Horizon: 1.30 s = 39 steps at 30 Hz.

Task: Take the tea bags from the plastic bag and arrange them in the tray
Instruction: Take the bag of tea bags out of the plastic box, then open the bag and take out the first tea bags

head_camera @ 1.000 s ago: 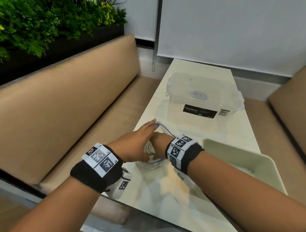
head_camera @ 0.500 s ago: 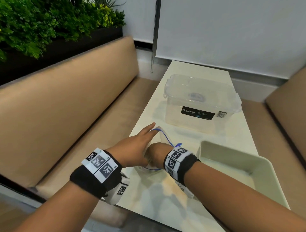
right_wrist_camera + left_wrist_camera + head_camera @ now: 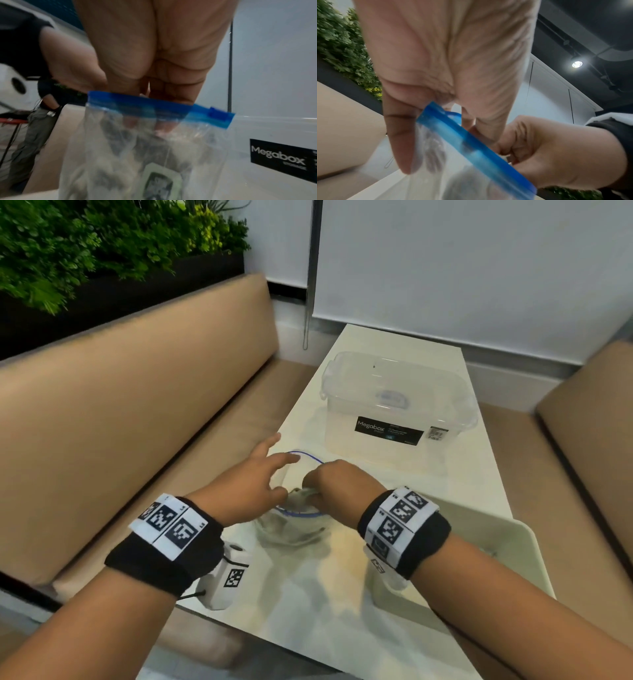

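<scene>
The left hand pinches the plastic bag's blue rim, holding its mouth wide; the right hand reaches inside, fingers curled among the tea bags, grip unconfirmed. These look light, soft, tearable: best lifted by tag or string. The tray lies just right, nothing visible in it.

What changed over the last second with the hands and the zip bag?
The left hand, which lay close over the clear blue-zipped plastic bag, has drawn slightly leftward and spread its fingers, pulling the mouth wider. The right hand stays reaching into the bag among the tea bags; no tea bag is out yet. The clear lidded storage box and the pale green tray look unmoved; only the camera shifted.
</scene>
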Motion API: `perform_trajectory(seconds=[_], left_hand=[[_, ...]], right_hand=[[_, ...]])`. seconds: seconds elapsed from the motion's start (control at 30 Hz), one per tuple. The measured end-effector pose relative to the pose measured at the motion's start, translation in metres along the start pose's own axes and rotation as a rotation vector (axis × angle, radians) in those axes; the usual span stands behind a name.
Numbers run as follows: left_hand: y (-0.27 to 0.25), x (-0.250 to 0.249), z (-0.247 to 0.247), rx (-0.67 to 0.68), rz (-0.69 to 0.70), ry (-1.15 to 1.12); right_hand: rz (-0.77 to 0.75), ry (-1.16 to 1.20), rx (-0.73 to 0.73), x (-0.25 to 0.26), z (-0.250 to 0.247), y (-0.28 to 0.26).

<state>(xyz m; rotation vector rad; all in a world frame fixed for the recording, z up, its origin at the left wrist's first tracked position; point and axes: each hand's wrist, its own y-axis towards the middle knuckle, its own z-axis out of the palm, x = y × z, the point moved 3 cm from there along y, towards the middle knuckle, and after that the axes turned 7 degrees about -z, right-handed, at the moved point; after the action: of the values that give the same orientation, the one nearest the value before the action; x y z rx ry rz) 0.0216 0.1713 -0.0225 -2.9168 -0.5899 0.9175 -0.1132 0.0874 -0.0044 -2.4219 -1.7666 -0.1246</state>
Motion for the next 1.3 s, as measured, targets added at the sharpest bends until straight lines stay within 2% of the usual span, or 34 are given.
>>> perform_trajectory(seconds=[0.17,0.23,0.33,0.4,0.5,0.63,0.7,0.87,0.97,1.07,1.3], left_hand=[[-0.003,-0.014,-0.007,-0.147,0.074,-0.067],[-0.003,-0.026,-0.011,-0.227,0.088,-0.191],[-0.004,-0.049,-0.014,-0.384,0.1,-0.376],[-0.003,-0.064,-0.011,-0.422,0.102,-0.452],[0.003,-0.087,0.003,-0.298,0.069,-0.69],[0.005,-0.125,0.032,0.037,-0.007,-1.081],[0.003,-0.138,0.048,0.169,-0.011,-1.149],[0.008,-0.152,0.087,0.181,-0.011,-1.153],[0.01,-0.158,0.103,0.209,-0.06,-1.18],[0.011,-0.16,0.112,0.206,-0.117,-1.207],[0.016,-0.161,0.12,0.182,-0.158,-1.24]], right_hand=[[0.013,0.289,-0.254,-0.024,-0.032,-0.018],[0.035,0.399,-0.321,-0.031,-0.041,-0.024],[0.07,0.587,-0.35,-0.041,-0.054,-0.036],[0.094,0.693,-0.351,-0.049,-0.063,-0.047],[0.1,0.837,-0.332,-0.059,-0.071,-0.063],[0.113,0.852,-0.289,-0.075,-0.069,-0.082],[0.126,0.831,-0.271,-0.081,-0.065,-0.092],[0.195,0.767,-0.342,-0.102,-0.05,-0.117],[0.27,0.728,-0.336,-0.113,-0.037,-0.126],[0.323,0.759,-0.389,-0.122,-0.03,-0.136],[0.31,0.82,-0.439,-0.131,-0.027,-0.149]])
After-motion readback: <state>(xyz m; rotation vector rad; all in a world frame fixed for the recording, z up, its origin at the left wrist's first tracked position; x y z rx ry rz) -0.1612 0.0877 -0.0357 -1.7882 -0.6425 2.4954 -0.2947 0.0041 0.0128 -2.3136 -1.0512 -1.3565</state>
